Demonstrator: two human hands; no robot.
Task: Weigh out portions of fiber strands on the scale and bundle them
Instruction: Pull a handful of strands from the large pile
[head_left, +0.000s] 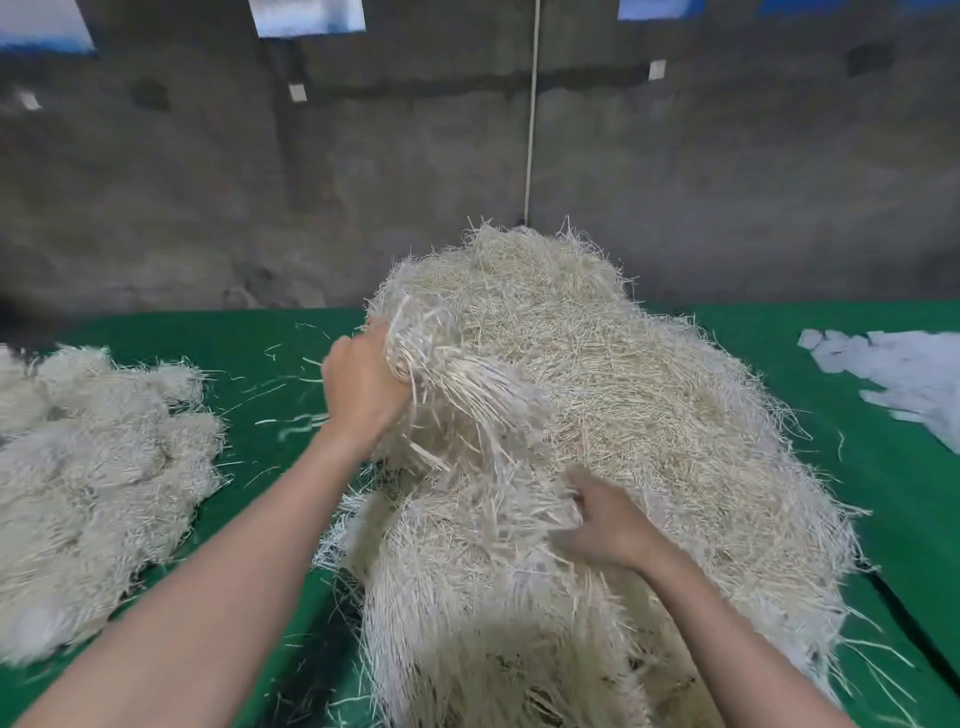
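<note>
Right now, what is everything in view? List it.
big fiber pile: one, pale cream, centre of the table
smaller fiber pile: one, pale cream, left
loose strands: several, pale, scattered between the piles
white sheets: a few, far right
table cover: one, green, under everything
wall: grey, behind
cord: one, white, vertical on the wall
left hand: grips a handful of strands at the big pile's left side
right hand: fingers curled round strands on the big pile's near side

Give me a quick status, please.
Left hand grips a tuft of strands on the fiber pile. Right hand grips strands on its near side. Smaller pile sits apart, left.
</note>
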